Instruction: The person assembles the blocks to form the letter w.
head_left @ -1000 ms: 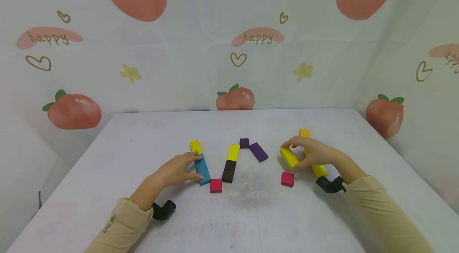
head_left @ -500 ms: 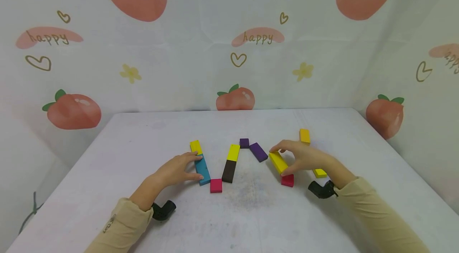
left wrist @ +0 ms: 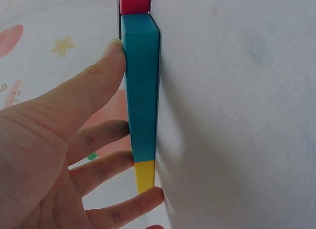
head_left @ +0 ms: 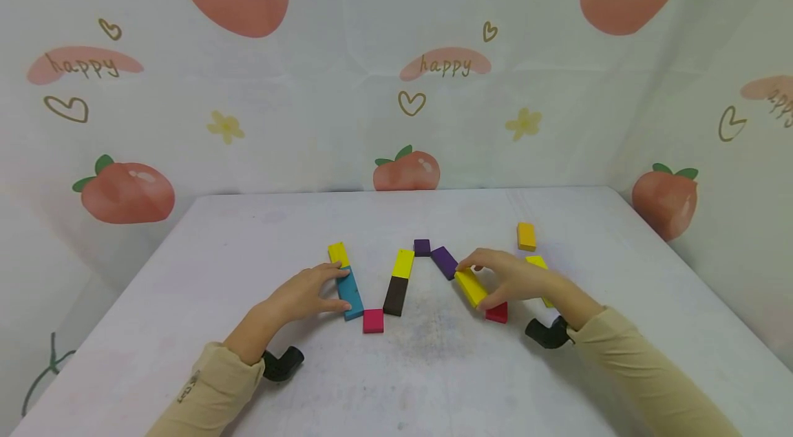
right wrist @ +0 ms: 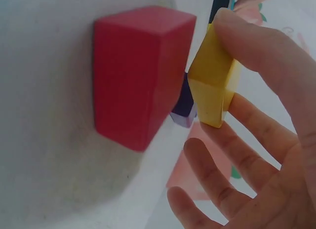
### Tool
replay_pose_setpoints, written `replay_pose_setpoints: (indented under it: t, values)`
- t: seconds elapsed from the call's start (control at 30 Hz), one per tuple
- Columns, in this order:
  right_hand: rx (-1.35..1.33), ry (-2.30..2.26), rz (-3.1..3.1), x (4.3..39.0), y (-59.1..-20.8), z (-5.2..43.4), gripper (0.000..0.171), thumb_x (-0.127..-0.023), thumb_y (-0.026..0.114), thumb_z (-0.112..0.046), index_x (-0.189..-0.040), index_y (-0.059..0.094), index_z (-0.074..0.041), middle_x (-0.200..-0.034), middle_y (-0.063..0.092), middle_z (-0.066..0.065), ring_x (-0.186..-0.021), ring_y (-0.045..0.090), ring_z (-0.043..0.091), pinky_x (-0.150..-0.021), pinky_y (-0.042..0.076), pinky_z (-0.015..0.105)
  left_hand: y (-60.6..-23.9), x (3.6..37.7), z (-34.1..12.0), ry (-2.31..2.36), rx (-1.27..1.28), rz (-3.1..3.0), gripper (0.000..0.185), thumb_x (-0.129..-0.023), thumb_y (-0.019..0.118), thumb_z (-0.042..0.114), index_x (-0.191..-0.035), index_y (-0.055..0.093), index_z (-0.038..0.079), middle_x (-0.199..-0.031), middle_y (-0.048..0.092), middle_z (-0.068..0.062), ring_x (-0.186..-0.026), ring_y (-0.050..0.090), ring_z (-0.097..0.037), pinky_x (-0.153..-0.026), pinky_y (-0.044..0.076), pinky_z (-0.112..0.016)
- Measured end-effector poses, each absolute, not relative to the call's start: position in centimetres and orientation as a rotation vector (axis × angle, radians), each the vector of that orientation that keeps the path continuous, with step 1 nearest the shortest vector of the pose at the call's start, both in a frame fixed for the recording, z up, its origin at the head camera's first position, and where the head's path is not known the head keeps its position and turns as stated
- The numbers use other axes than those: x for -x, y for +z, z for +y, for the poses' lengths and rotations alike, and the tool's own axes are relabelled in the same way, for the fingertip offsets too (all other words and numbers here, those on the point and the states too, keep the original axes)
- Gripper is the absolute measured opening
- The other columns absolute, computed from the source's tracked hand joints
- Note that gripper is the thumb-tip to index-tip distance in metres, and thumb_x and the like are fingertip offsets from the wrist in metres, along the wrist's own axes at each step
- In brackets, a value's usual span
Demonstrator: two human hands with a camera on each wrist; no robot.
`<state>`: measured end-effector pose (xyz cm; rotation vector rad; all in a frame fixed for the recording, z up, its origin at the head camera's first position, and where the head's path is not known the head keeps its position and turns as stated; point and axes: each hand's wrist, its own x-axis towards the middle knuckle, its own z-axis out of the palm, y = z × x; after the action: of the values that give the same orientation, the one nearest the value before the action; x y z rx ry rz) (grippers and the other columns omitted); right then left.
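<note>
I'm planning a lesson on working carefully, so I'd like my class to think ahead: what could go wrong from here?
1. The yellow block pinched in the right hand is close to the purple block and might knock it askew.
2. That hand's thumb is near the right red block, so it could nudge it.
3. The left hand rests on the blue block; a slip might shift it.

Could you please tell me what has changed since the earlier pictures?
The right hand carried its yellow block leftward, close to the oblong purple block, without letting go. A cord at the left edge also shifted. The left hand, blue block and brown block stayed put.
</note>
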<state>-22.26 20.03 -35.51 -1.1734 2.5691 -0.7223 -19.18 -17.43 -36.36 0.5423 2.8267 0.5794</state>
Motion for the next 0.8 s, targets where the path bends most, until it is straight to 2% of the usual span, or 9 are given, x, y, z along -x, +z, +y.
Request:
replay_pose_setpoints:
  t: [0.8]
  values:
    - [1.044,-0.652,2.607,22.01,-35.94,19.04,0.056,-0.075,0.078,-0.027,-0.123,0.055,-0.01,-0.122,0.057,0.007,-0.108,0.055,0.026,-0.096,0.048,0.046,-36.25,19.23,-17.43,0.581,-0.542,2.821,0.066,-0.079,0.072,0.036,-0.133,0.051,0.005,-0.141,0.045,-0.021,-0.13,0.041,-0.041,-0.106,0.037,-0.054]
